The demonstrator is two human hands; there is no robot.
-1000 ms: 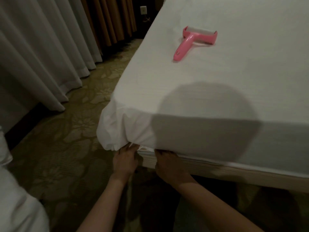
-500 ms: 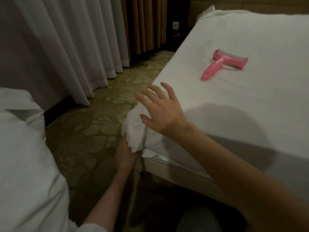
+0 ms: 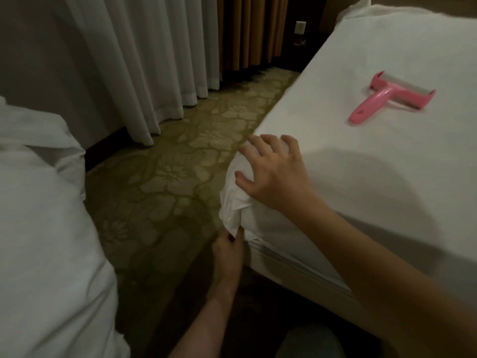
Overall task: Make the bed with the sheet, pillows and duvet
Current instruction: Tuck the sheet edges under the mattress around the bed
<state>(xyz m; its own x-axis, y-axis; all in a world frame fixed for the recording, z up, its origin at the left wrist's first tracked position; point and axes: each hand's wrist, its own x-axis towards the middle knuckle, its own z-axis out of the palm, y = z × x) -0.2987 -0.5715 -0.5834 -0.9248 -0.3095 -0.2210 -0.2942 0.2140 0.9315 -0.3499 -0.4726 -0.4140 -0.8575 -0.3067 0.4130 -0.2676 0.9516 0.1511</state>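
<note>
We are crouched in a dim room with a flower-patterned carpet (image 3: pixel 165 182) between pale curtains (image 3: pixel 124 60) at the far left and the bed (image 3: pixel 296 264) on the right. Nearest on the left we see a heap of white bedding (image 3: pixel 44 241). Low at the near corner of the bed, our left hand (image 3: pixel 228 253) pinches the bunched lower edge of the white sheet (image 3: pixel 348 73), fingers clamped on the fabric where it hangs over the mattress. Just above it, our right hand (image 3: pixel 271 171) rests on the corner with fingers spread apart and bent, pressing the sheet down. Farther right, well apart from both hands, a pink lint roller (image 3: pixel 387 96) lies flat on the sheet.
</note>
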